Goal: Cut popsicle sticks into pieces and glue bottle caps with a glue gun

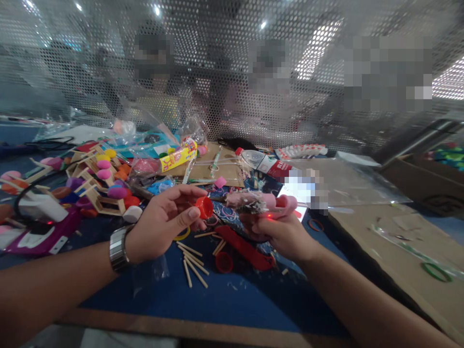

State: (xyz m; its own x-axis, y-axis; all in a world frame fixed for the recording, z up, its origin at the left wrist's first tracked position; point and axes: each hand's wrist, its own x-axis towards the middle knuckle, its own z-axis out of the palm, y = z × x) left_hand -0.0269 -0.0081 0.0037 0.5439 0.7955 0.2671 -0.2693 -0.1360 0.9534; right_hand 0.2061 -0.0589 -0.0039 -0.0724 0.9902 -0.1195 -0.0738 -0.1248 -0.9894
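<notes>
My left hand (163, 222), with a metal watch on its wrist, pinches a small red bottle cap (204, 208) between thumb and fingers. Opposite it, my right hand (286, 234) is wrapped round a pink glue gun (246, 200). The gun's front is coated in grey-white residue, a red light glows on its body, and its nozzle points left toward the cap, apart from it. Under the hands lie a long red piece (246, 249), another red cap (224, 262) and several thin wooden sticks (192, 263) on the blue table surface (232, 309).
Wooden stick frames (108, 203) with coloured round pieces are piled left, beside a purple power strip (47, 237). A red-labelled plastic bottle (268, 163) lies behind my right hand. Cardboard (391, 256) covers the right side. A perforated metal screen (224, 63) stands behind.
</notes>
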